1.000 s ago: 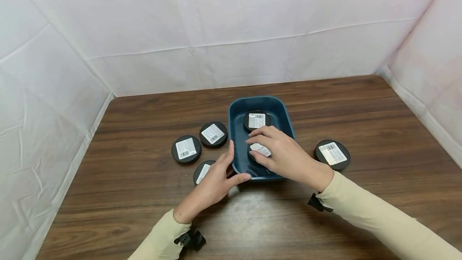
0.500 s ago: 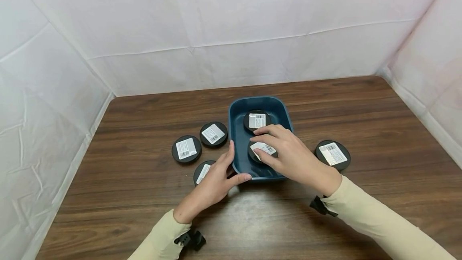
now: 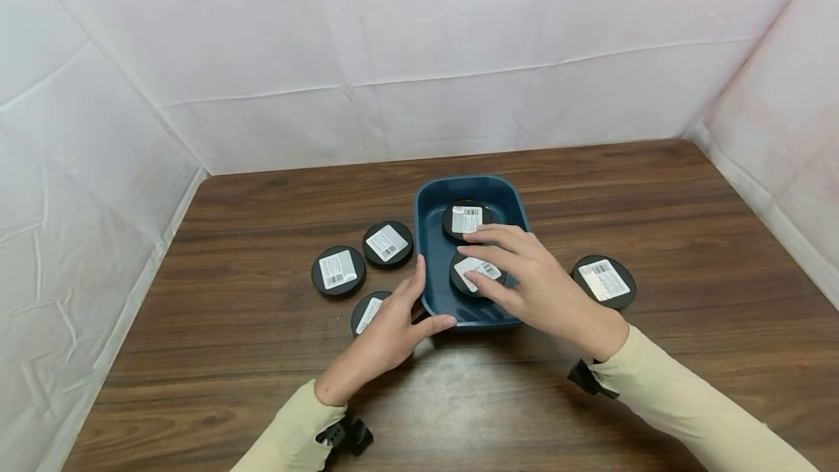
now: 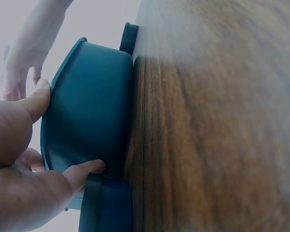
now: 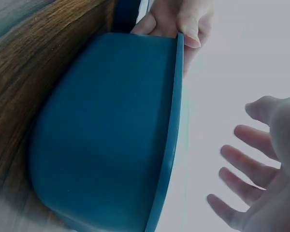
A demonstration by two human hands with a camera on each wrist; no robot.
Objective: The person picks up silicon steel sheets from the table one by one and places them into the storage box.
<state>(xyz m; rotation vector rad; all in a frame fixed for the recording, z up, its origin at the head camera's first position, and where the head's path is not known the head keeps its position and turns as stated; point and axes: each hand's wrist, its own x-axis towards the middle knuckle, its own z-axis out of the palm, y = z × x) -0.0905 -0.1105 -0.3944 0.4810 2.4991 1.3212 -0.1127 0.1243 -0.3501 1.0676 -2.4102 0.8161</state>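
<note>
A blue rectangular plastic bin [image 3: 432,290] stands on the wooden table, with two flat round black containers inside. The far container [image 3: 467,220] and the near container [image 3: 476,273] both carry white barcode labels. My left hand [image 3: 393,323] holds the bin's near left corner, thumb at the front rim and fingers along the left wall; the left wrist view has the thumb [image 4: 37,99] at the rim. Above the bin's right side hovers my right hand [image 3: 534,282], fingers spread and apart from the bin in the right wrist view. Its fingertips overlap the containers in the head view.
Left of the bin lie three more labelled round containers, the left one [image 3: 338,271], the back one [image 3: 387,244] and one [image 3: 367,312] partly hidden by my left hand. Another container [image 3: 604,281] sits on the right. White sheets [image 3: 419,57] surround the table [image 3: 229,297].
My right hand has drawn back slightly to the right, uncovering more of the near container, which now lies free of the fingers. The left hand stays at the bin's corner.
</note>
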